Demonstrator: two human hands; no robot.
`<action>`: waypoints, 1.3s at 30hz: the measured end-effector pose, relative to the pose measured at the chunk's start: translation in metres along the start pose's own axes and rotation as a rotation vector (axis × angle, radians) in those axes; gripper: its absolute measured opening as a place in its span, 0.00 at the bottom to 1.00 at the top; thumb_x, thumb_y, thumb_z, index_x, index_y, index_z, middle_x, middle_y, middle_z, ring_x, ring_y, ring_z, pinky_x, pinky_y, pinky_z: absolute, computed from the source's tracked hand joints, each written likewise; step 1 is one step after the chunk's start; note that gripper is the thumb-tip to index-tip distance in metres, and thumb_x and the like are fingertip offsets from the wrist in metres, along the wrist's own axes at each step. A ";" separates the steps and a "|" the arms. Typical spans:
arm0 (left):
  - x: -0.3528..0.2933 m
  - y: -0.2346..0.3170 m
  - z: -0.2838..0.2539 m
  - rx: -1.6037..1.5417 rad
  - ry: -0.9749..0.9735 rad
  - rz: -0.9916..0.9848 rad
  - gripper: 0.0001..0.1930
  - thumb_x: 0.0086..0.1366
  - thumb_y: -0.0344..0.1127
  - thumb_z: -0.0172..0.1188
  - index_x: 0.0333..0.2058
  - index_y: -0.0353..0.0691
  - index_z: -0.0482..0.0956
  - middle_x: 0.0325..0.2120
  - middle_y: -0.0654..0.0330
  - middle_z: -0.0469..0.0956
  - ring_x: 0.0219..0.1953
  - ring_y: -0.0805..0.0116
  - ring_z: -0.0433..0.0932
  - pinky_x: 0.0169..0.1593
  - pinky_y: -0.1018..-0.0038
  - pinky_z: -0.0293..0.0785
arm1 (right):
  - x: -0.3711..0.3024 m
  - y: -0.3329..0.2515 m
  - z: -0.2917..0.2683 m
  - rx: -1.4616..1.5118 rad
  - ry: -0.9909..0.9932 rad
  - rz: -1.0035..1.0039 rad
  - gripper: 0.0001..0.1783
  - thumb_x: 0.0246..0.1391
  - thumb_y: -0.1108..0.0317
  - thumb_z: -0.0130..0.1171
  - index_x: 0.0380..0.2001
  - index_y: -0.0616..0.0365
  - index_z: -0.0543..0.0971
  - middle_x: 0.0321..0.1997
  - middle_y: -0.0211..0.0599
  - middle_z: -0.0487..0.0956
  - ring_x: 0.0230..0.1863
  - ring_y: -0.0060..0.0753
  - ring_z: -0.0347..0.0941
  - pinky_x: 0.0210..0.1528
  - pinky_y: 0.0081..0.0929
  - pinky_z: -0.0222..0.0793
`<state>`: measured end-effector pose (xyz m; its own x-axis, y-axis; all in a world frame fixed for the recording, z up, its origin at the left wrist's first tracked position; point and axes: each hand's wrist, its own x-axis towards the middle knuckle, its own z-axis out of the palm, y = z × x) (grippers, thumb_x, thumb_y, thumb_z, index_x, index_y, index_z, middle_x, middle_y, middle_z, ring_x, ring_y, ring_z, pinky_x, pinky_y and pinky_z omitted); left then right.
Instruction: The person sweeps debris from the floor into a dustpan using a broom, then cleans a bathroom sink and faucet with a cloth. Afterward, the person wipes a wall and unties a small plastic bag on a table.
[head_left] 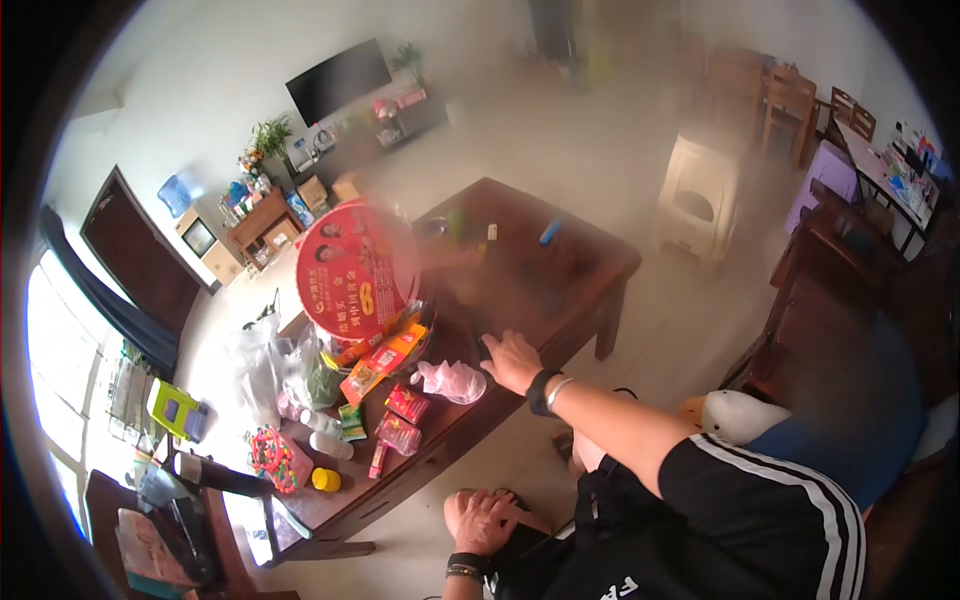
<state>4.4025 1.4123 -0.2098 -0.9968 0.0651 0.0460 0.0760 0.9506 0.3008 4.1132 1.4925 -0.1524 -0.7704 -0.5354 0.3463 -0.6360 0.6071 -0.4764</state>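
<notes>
My right hand (512, 362) reaches over the near edge of the dark wooden table (590, 255), fingers stretched out and apart. It is close to a crumpled pink plastic bag (452, 381). A small dark patch shows by its fingertips; I cannot make out whether it is an object or tabletop. Low at the front, my left hand (482, 522) lies flat with fingers spread over something dark by my leg, which it mostly hides. Left of the pink bag lie red packets (405, 402) and an orange packet (383, 360).
A round red hand fan (358, 270) stands up among the table's clutter. Nearby are a clear bottle (331, 445), a yellow-capped jar (326, 480) and a beaded pink basket (281, 459). A blue cylinder (549, 232) lies farther back. Beyond the table stands a beige plastic stool (700, 195).
</notes>
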 end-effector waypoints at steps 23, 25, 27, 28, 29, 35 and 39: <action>0.028 -0.025 -0.009 0.125 -0.014 0.000 0.13 0.56 0.43 0.56 0.39 0.49 0.81 0.37 0.61 0.77 0.45 0.59 0.71 0.53 0.59 0.62 | 0.064 0.106 -0.013 -0.255 0.123 0.298 0.10 0.50 0.68 0.48 0.37 0.55 0.71 0.34 0.46 0.73 0.37 0.48 0.72 0.36 0.45 0.70; 0.029 -0.021 -0.010 0.137 -0.010 0.047 0.13 0.57 0.43 0.55 0.38 0.49 0.81 0.37 0.62 0.78 0.45 0.60 0.72 0.53 0.59 0.63 | 0.065 0.107 -0.008 -0.547 0.146 0.244 0.21 0.51 0.68 0.47 0.51 0.53 0.70 0.33 0.42 0.71 0.38 0.43 0.69 0.32 0.37 0.66; 0.028 -0.020 -0.009 0.137 -0.002 0.067 0.12 0.57 0.43 0.55 0.38 0.49 0.81 0.36 0.62 0.78 0.45 0.61 0.72 0.53 0.59 0.63 | 0.066 0.104 -0.003 -0.576 0.161 0.308 0.26 0.50 0.67 0.48 0.56 0.53 0.68 0.34 0.41 0.70 0.39 0.42 0.66 0.34 0.35 0.64; 0.028 -0.021 -0.008 0.150 -0.017 0.054 0.12 0.57 0.43 0.55 0.38 0.49 0.81 0.36 0.62 0.78 0.45 0.61 0.72 0.53 0.59 0.63 | 0.065 0.103 -0.001 -0.519 0.149 0.344 0.26 0.50 0.67 0.48 0.56 0.53 0.68 0.34 0.41 0.70 0.39 0.41 0.66 0.35 0.35 0.63; 0.027 -0.021 -0.008 0.161 -0.031 0.039 0.12 0.57 0.43 0.55 0.38 0.49 0.81 0.36 0.62 0.78 0.45 0.61 0.72 0.53 0.59 0.63 | 0.064 0.101 0.000 -0.519 0.120 0.333 0.26 0.50 0.68 0.48 0.56 0.55 0.68 0.34 0.40 0.70 0.38 0.40 0.66 0.34 0.35 0.63; 0.028 -0.020 -0.006 0.129 0.004 0.065 0.11 0.58 0.41 0.56 0.36 0.47 0.81 0.36 0.61 0.78 0.45 0.59 0.72 0.53 0.57 0.62 | 0.028 0.095 -0.013 -0.530 0.128 0.196 0.27 0.49 0.68 0.49 0.55 0.66 0.66 0.34 0.39 0.70 0.38 0.38 0.66 0.31 0.35 0.63; 0.025 -0.022 -0.005 0.111 0.014 0.045 0.10 0.57 0.40 0.57 0.36 0.45 0.81 0.37 0.59 0.78 0.46 0.58 0.71 0.54 0.57 0.61 | -0.018 0.093 -0.038 -0.329 0.285 0.049 0.17 0.54 0.68 0.45 0.46 0.64 0.70 0.31 0.45 0.70 0.33 0.45 0.68 0.28 0.42 0.64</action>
<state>4.3760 1.3920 -0.2108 -0.9919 0.1052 0.0712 0.1171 0.9747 0.1904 4.0661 1.5806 -0.1722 -0.7521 -0.3457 0.5611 -0.5434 0.8070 -0.2312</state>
